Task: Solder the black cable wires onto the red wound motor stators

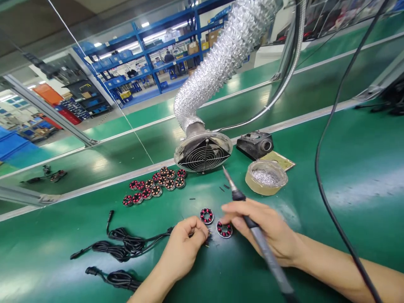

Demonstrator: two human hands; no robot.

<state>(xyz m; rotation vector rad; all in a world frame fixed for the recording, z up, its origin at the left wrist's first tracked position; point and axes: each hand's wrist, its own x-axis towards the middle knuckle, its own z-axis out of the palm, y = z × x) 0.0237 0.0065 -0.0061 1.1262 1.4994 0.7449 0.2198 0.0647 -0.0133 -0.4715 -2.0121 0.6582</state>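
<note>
My right hand (268, 227) is closed round a soldering iron (232, 187), its tip pointing up and away. The fingertips of that hand are over the edge of a ring-shaped stator coil (224, 229) with red and black windings. A second stator coil (206, 216) lies just left of it. My left hand (187, 244) pinches the end of a black cable (158, 236), whose thin wire ends (207, 242) poke out past the fingertips. The fingers hide part of the cable end.
Several stator coils (156, 190) stand grouped at the back left. More coiled cable (118, 278) lies at front left. A fume extractor (204, 156) on a silver duct (217, 63), a tub of metal shavings (267, 176) and an iron stand (256, 145) are behind. A black cord (322, 168) hangs at right.
</note>
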